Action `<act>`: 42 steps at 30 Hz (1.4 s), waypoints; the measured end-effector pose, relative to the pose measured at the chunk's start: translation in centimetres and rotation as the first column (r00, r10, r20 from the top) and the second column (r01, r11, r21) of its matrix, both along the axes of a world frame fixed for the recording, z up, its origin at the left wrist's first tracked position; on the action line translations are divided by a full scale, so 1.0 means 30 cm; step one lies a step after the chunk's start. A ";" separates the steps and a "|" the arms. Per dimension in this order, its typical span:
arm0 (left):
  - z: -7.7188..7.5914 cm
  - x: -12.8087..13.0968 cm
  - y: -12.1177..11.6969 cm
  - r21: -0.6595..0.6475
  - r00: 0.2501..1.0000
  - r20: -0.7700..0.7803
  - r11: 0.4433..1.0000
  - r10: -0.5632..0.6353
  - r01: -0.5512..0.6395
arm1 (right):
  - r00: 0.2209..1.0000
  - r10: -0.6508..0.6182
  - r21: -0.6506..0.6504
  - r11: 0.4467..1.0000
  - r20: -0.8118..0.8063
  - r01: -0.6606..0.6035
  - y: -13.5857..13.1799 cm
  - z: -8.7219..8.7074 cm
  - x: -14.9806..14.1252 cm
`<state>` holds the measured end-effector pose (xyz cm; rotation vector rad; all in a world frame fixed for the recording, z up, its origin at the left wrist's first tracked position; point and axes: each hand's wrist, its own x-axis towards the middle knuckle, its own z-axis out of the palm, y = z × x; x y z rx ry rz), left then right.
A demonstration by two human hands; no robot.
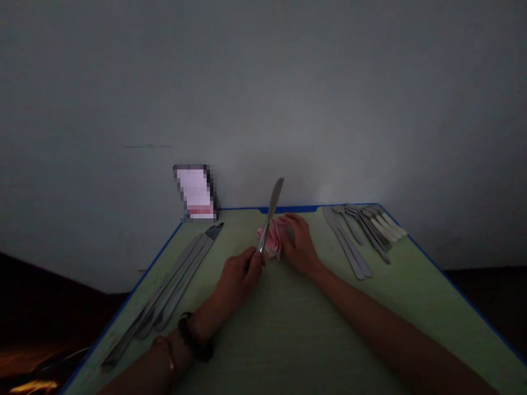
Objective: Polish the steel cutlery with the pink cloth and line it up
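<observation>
A table knife (275, 200) is held by its handle in my left hand (241, 274), blade tilted up and away from me. My left fingers are wrapped round the handle's lower end. Just to the right, my right hand (302, 247) is curled round a crumpled pink cloth (274, 241). Part of the cloth lies behind the knife handle; whether the two touch, I cannot tell. My right fingertips are partly hidden by the cloth.
Several knives (181, 280) lie side by side on the left of the green table (288, 340). More knives (348, 247), forks and spoons (370, 233), and white-handled cutlery (389, 226) lie at the right. A blurred phone (195, 192) leans against the wall (263, 99) behind.
</observation>
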<state>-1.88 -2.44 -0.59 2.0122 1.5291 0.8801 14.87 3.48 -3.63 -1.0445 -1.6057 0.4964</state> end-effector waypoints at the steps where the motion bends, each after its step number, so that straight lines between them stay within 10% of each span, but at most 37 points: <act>1: -0.004 0.002 0.002 0.001 1.000 -0.021 1.000 -0.010 0.010 | 1.000 0.007 0.018 1.000 0.001 -0.007 -0.007 0.007 0.000; 13: -0.013 0.021 -0.028 0.069 0.954 -0.200 0.968 -0.223 0.241 | 0.996 0.065 -0.181 0.981 -0.060 -0.075 -0.103 0.052 -0.010; 24: -0.028 0.219 -0.052 0.212 0.901 -0.244 0.887 -0.359 0.411 | 0.976 -0.025 -0.209 0.975 0.214 0.071 -0.118 0.036 0.267; 35: -0.113 0.360 0.066 0.220 0.866 -0.431 0.900 -0.255 0.375 | 0.518 -0.017 -0.194 0.916 0.855 0.350 -0.107 0.137 0.366; 42: -0.104 0.378 0.178 0.161 0.820 -0.514 0.911 -0.251 0.380 | 0.432 -0.160 0.001 0.939 0.888 0.345 -0.064 0.092 0.373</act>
